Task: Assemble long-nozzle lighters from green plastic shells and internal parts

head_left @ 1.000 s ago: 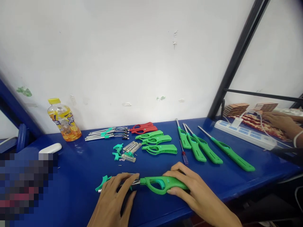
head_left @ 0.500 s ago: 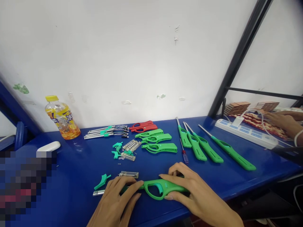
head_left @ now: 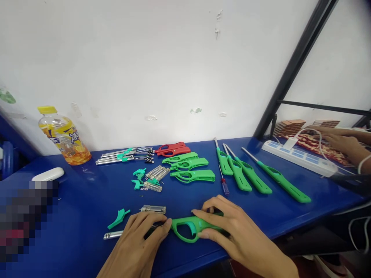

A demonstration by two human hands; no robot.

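A green lighter body (head_left: 200,224) with a teal trigger in its finger loop lies low over the front of the table. My right hand (head_left: 240,233) is closed around its handle, thumb below and fingers above. At the front end of the green body, my left hand (head_left: 137,235) pinches with thumb and fingertips. A metal lighter tube (head_left: 113,234) sticks out to the left from under that hand; the joint is hidden by my fingers. Just beyond my left hand rest a loose teal piece (head_left: 118,219) and a clear fuel tank (head_left: 154,209).
Beyond lie green shells (head_left: 193,176), red shells (head_left: 174,148), metal tubes (head_left: 111,159), clear tanks (head_left: 153,187), a screwdriver (head_left: 225,187) and several whole green lighters (head_left: 290,187). A bottle (head_left: 65,135) stands left, a power strip (head_left: 301,159) right. Another person's hand (head_left: 342,143) shows far right.
The view has shifted slightly, so things on the table sit a little further left and higher. Both hands keep their hold on the lighter; my left fingertips have closed in slightly at its front end.
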